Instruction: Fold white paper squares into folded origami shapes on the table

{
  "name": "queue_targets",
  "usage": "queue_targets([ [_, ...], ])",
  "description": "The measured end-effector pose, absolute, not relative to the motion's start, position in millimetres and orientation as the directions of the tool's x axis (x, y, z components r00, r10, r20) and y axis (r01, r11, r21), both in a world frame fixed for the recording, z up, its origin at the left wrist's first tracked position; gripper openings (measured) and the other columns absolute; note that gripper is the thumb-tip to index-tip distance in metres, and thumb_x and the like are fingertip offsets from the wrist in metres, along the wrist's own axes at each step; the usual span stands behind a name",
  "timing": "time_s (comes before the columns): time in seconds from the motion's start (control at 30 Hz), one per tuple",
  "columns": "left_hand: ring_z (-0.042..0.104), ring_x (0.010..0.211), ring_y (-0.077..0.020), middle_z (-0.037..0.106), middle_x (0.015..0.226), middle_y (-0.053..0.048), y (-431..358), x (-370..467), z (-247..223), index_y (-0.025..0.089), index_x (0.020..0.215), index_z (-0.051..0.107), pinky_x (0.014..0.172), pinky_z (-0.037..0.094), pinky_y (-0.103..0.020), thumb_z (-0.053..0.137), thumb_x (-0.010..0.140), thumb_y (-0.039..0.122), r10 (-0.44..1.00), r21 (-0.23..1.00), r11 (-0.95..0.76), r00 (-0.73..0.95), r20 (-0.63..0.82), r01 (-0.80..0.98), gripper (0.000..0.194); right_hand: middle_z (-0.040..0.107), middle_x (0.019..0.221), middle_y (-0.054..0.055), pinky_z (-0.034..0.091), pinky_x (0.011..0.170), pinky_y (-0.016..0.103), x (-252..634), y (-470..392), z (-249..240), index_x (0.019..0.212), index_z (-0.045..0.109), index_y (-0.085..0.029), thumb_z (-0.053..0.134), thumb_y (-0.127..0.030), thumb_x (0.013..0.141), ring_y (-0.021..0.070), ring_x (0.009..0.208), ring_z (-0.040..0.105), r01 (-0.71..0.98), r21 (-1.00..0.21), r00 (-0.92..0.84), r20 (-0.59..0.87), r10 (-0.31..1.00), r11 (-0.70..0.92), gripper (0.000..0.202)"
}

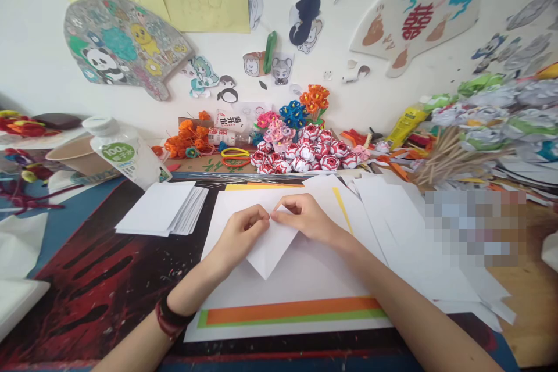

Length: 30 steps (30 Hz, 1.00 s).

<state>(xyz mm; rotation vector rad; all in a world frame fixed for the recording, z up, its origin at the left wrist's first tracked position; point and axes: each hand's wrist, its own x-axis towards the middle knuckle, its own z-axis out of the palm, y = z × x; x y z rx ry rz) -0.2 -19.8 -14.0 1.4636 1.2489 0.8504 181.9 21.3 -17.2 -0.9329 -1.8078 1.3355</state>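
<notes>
A small white paper square [271,249] with a crease is held up by its top edge, one corner pointing down toward me. My left hand [242,235] pinches it at the upper left, thumb and fingers pressed together. At the upper right my right hand [305,218] pinches it the same way, fingertips almost touching the left ones. Beneath lies a stack of large sheets [331,279], white on top, with orange and green strips [296,309] showing near the front edge.
A pile of white squares [154,209] lies left of the sheets. Behind it leans a plastic bottle [126,154]. Paper and fuzzy flowers [305,151] line the wall. More white sheets [418,244] and wooden sticks [440,157] are at the right.
</notes>
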Motion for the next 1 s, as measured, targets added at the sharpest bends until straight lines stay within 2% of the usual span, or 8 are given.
queue_targets([
  [0.13, 0.041, 0.055, -0.009, 0.047, 0.062, 0.004, -19.4, -0.4, -13.4, 0.017, 0.074, 0.051, 0.05, 0.027, -0.021, 0.053, 0.08, 0.034, 0.963, 0.977, 0.082, 0.238, -0.129, 0.197, 0.017, 0.059, 0.067, 0.0, 0.035, 0.054, 0.022, 180.5, 19.2, -16.4, 0.073, 0.068, -0.014, 0.066, -0.038, 0.079, 0.011, 0.061, 0.05, 0.137, -0.971, -0.483, 0.108, 0.869, 0.197, 0.025],
  [0.27, 0.04, 0.056, -0.009, 0.045, 0.06, 0.005, -19.0, -0.3, -8.3, 0.017, 0.07, 0.05, 0.052, 0.028, -0.021, 0.052, 0.077, 0.029, 0.964, 0.977, 0.089, 0.23, -0.134, 0.196, 0.014, 0.062, 0.07, 0.001, 0.038, 0.056, 0.023, 188.7, 25.4, -14.9, 0.074, 0.068, -0.014, 0.068, -0.04, 0.076, 0.0132, 0.064, 0.054, 0.111, -0.979, -0.441, 0.106, 0.891, 0.172, 0.026],
  [0.47, 0.039, 0.053, -0.0098, 0.043, 0.051, 0.005, -17.6, -4.4, -0.3, 0.017, 0.061, 0.05, 0.053, 0.029, -0.022, 0.049, 0.072, 0.02, 0.978, 0.96, 0.058, 0.178, -0.11, 0.273, 0.012, 0.057, 0.064, -0.001, 0.036, 0.051, 0.023, 217.4, 47.1, -8.7, 0.07, 0.062, -0.015, 0.072, -0.041, 0.071, 0.0122, 0.056, 0.051, 0.02, -0.993, -0.164, 0.11, 0.98, 0.115, 0.028],
  [0.53, 0.043, 0.055, -0.0105, 0.048, 0.053, 0.004, -18.0, -5.2, 0.2, 0.017, 0.064, 0.052, 0.055, 0.032, -0.023, 0.051, 0.074, 0.02, 0.987, 0.952, 0.012, 0.151, -0.06, 0.305, 0.011, 0.057, 0.065, 0.0, 0.037, 0.052, 0.024, 221.0, 49.4, -7.0, 0.072, 0.061, -0.016, 0.071, -0.041, 0.074, 0.0126, 0.058, 0.051, 0.035, -0.986, -0.074, 0.16, 0.984, 0.163, 0.027],
  [0.63, 0.047, 0.057, -0.0116, 0.055, 0.057, 0.001, -19.2, -3.9, -0.3, 0.017, 0.073, 0.058, 0.055, 0.034, -0.023, 0.05, 0.083, 0.03, 0.987, 0.95, -0.039, 0.159, -0.011, 0.31, 0.019, 0.06, 0.07, 0.001, 0.041, 0.058, 0.026, 214.2, 39.9, -1.8, 0.075, 0.063, -0.017, 0.066, -0.04, 0.079, 0.0148, 0.065, 0.054, 0.171, -0.927, -0.036, 0.332, 0.943, 0.333, 0.024],
  [0.73, 0.046, 0.053, -0.0117, 0.058, 0.059, 0.0, -20.2, -1.1, -0.2, 0.016, 0.082, 0.062, 0.051, 0.034, -0.023, 0.043, 0.09, 0.046, 0.983, 0.966, -0.018, 0.179, -0.029, 0.258, 0.036, 0.065, 0.075, 0.003, 0.045, 0.068, 0.029, 198.5, 18.6, 5.4, 0.075, 0.067, -0.019, 0.063, -0.033, 0.083, 0.0167, 0.072, 0.056, 0.321, -0.794, -0.154, 0.494, 0.856, 0.516, 0.017],
  [0.87, 0.045, 0.052, -0.0105, 0.053, 0.056, 0.001, -20.9, 0.4, 1.6, 0.017, 0.068, 0.054, 0.051, 0.034, -0.022, 0.045, 0.09, 0.05, 0.991, 0.967, -0.022, 0.13, -0.011, 0.255, 0.041, 0.069, 0.082, 0.004, 0.047, 0.076, 0.03, 180.0, -4.0, 6.9, 0.079, 0.069, -0.021, 0.062, -0.028, 0.086, 0.0177, 0.08, 0.06, 0.192, -0.69, -0.444, 0.573, 0.689, 0.698, 0.012],
  [1.0, 0.035, 0.05, -0.008, 0.036, 0.053, 0.006, -19.8, -2.5, -1.2, 0.018, 0.059, 0.04, 0.048, 0.025, -0.021, 0.054, 0.084, 0.047, 0.991, 0.953, -0.027, 0.137, -0.015, 0.301, 0.041, 0.07, 0.09, 0.004, 0.047, 0.08, 0.031, 173.6, -6.6, 3.0, 0.087, 0.07, -0.022, 0.071, -0.038, 0.079, 0.0184, 0.086, 0.06, 0.111, -0.662, -0.604, 0.548, 0.579, 0.742, 0.017],
])
